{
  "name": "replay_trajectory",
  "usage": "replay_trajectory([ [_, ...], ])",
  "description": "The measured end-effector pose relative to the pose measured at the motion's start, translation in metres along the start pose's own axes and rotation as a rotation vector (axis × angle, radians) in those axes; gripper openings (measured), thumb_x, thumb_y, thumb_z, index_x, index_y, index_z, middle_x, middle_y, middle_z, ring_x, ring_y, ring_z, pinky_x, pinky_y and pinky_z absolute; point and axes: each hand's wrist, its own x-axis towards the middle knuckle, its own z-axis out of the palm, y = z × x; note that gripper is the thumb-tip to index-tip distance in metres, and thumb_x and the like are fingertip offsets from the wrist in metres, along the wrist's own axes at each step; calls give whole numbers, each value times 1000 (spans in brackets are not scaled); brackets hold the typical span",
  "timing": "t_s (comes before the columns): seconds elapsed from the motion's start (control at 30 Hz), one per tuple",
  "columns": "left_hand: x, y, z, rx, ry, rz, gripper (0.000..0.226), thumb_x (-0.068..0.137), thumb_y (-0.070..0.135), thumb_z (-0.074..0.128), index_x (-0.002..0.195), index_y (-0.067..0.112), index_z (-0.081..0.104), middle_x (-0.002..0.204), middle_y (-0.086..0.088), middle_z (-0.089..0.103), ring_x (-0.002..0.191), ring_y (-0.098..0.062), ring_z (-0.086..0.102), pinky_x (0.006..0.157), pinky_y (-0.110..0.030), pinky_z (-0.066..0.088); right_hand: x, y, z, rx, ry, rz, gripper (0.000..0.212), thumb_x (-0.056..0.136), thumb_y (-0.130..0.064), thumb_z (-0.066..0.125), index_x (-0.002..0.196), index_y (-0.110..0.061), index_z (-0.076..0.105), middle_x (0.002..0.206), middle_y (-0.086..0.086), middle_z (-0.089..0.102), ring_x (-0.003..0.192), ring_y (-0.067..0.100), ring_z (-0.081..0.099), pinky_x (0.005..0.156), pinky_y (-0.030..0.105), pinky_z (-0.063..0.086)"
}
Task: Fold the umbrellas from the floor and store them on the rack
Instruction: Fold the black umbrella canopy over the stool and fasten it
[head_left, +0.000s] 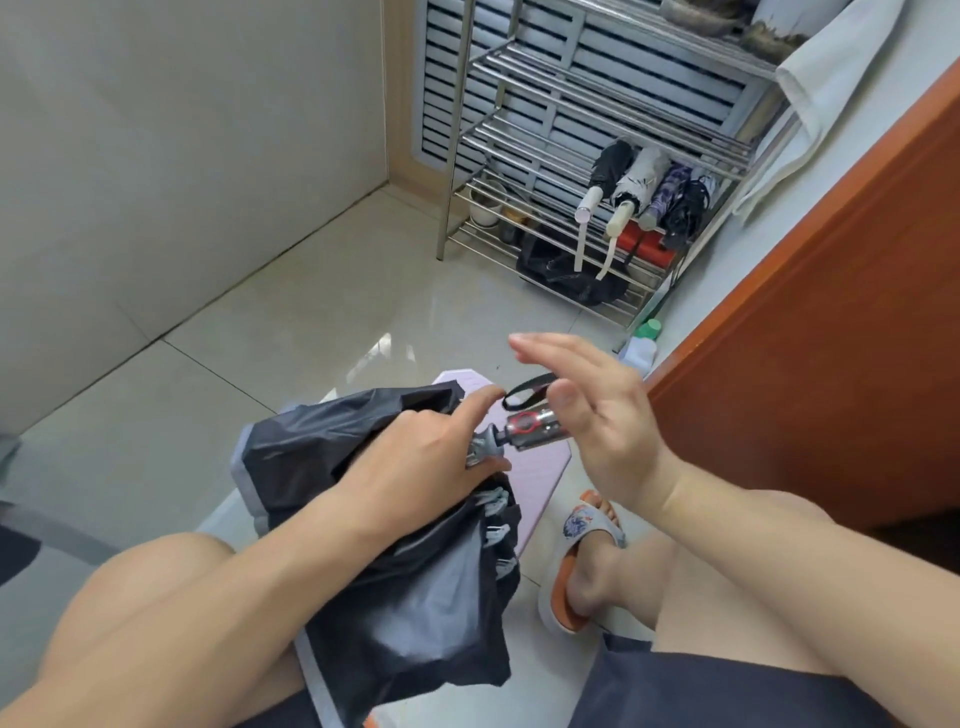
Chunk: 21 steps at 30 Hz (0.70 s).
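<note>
Above floor tiles (322, 332), left fingers (415, 447) grip the umbrella (405, 571) (right hand (587, 410) open).

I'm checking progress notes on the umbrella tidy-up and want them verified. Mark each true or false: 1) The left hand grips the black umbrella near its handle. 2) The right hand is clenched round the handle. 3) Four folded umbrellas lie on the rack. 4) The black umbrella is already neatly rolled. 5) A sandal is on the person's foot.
1) True: the left hand grips the black umbrella just below its handle.
2) False: the right hand is spread open at the handle's end.
3) True: four folded umbrellas lie on the rack.
4) False: its canopy hangs loose.
5) True: a sandal.
</note>
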Motion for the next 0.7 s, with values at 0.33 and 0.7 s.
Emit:
replay_trajectory([
  [0.33, 10, -12, -6, 179, -56, 85, 70, 83, 46, 80, 140, 19, 50, 63, -2, 68, 46, -29, 60, 44, -28, 26, -5, 16, 29, 48, 89, 39, 69, 105, -58, 31, 126, -4, 69, 130, 9, 64, 125, 18, 60, 103, 30, 46],
  [0.7, 22, -56, -21, 206, -191, 147, 77, 84, 52, 75, 143, 30, 29, 88, -2, 72, 69, -33, 67, 51, -39, 50, 17, 10, 19, -222, -511, 315, 41, 86, -55, 71, 121, -34, 70, 93, -21, 68, 88, 1, 63, 79, 24, 50],
])
